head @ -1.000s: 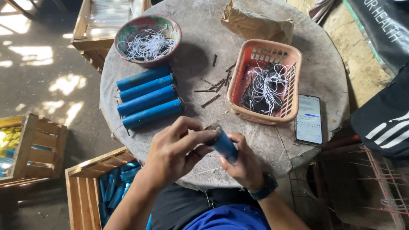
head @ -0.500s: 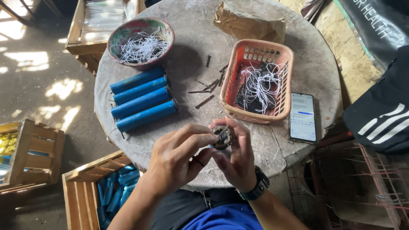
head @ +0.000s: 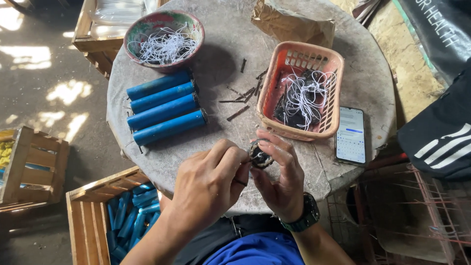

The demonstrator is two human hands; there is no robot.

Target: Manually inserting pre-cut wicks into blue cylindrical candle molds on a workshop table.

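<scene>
The tube (head: pixel 260 157) points its dark end straight up at the face, long axis hidden, above the near edge of the surface (head: pixel 314 167). The right hand (head: pixel 279 179) wraps it; the left hand (head: pixel 211 184) pinches at its rim.

Blue tubes (head: pixel 164 113), orange basket (head: pixel 274 83)

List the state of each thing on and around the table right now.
left hand: fingers pinched at tube end
right hand: gripping tube
tube in hand: end-on, dark end showing
four blue tubes: lying side by side
phone: screen lit
orange basket: holds white strings
bowl: holds white strings
</scene>
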